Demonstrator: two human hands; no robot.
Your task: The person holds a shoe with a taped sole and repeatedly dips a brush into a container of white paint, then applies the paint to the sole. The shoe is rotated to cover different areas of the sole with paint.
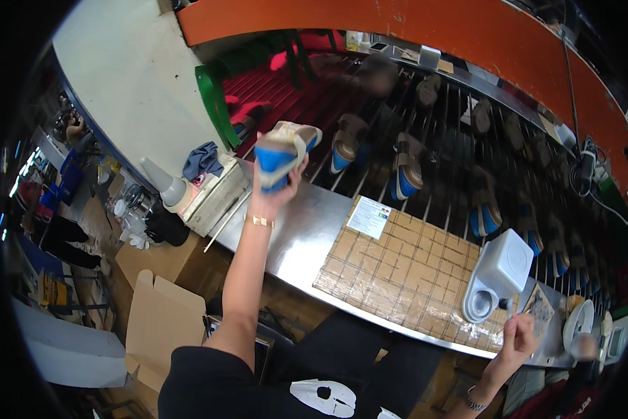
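"What are you gripping?"

"A blue-and-tan shoe (279,157). My left hand (278,195) is clamped around it, and I've got it raised over the left end of the metal counter (300,227). (There's a pale band across it, rather blurred from here.)"

"And your other one?"

"My right hand (520,339) is pinched around a slim tool (509,306) with a dark end, too small to name properly. It's near the round cup (480,307) of a white container (507,260), well apart from the shoe."

"What's the container standing on?"

"The right part of a cardboard sheet (405,265) crossed by a grid of dark lines. A printed paper (370,217) lies at its upper left corner."

"Beyond that?"

"A rack of rods (272,98), lit red at the left, with more shoes (406,178) along it, dimmer toward the right. An orange beam (398,24) spans above."

"And by your left arm?"

"A grey cone (162,181) and a crumpled blue-grey cloth (202,160), with an open cardboard box (164,321) lower down."
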